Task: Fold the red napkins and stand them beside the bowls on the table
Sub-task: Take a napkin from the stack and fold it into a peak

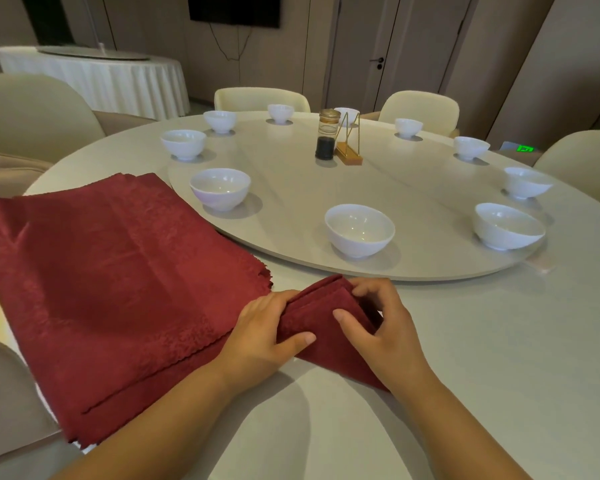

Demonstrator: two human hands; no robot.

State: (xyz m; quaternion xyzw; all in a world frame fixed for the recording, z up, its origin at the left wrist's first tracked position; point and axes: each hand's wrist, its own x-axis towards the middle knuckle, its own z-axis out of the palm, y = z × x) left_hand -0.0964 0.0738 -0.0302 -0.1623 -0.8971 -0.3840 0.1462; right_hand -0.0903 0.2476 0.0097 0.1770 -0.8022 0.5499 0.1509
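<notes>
I see both hands on one folded red napkin (314, 311), which lies on the pale worktop (482, 341) right in front of me. My left hand (267, 336) holds its left side, with the fingers curled over the edge and the thumb lying flat on top. My right hand (378, 327) holds the right side, with the fingers bent over the far corner and the thumb pressing down on the cloth. The napkin is folded small and comes to a point at its far end. Just to the left, touching my left hand, is a big flat stack of red napkins (118, 271) that hangs a little over the near edge. Past the napkin is a raised round board (413, 202) with white bowls set in a ring on it. The nearest bowl (359, 230) sits just behind the napkin, and no napkin stands by it yet. In the middle of the board are a dark jar (326, 140) and a small gold wire stand (350, 147), side by side. Cream chairs (260, 98) stand round the far side.
</notes>
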